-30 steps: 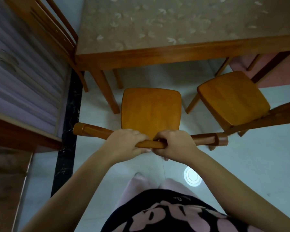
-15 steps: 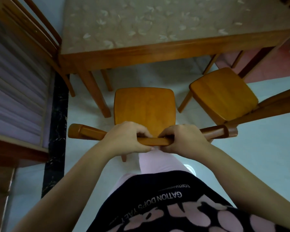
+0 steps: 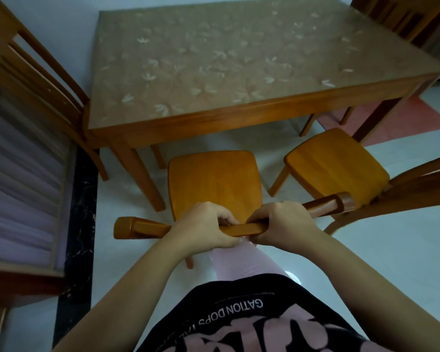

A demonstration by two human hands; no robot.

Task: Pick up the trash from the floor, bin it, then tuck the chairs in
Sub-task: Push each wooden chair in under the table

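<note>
Gripping the chair rail (image 3: 241, 229), your left hand (image 3: 203, 224) and right hand (image 3: 282, 222) curl around it; table leg (image 3: 140, 174) at 11 o'clock, second chair (image 3: 335, 163) at 2.

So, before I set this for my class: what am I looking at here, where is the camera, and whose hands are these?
There is no machine here: a person is working with bare hands. The camera is worn on that person's head and looks forward and down, so the arms reach in from the bottom edge. The left hand and the right hand sit side by side, fingers curled round the top rail of a wooden chair. Its seat stands in front of the table, not yet under it. The tabletop carries a cover patterned with pale flowers. A second chair stands to the right at an angle, also not tucked in. A third chair stands at the table's left end.
</note>
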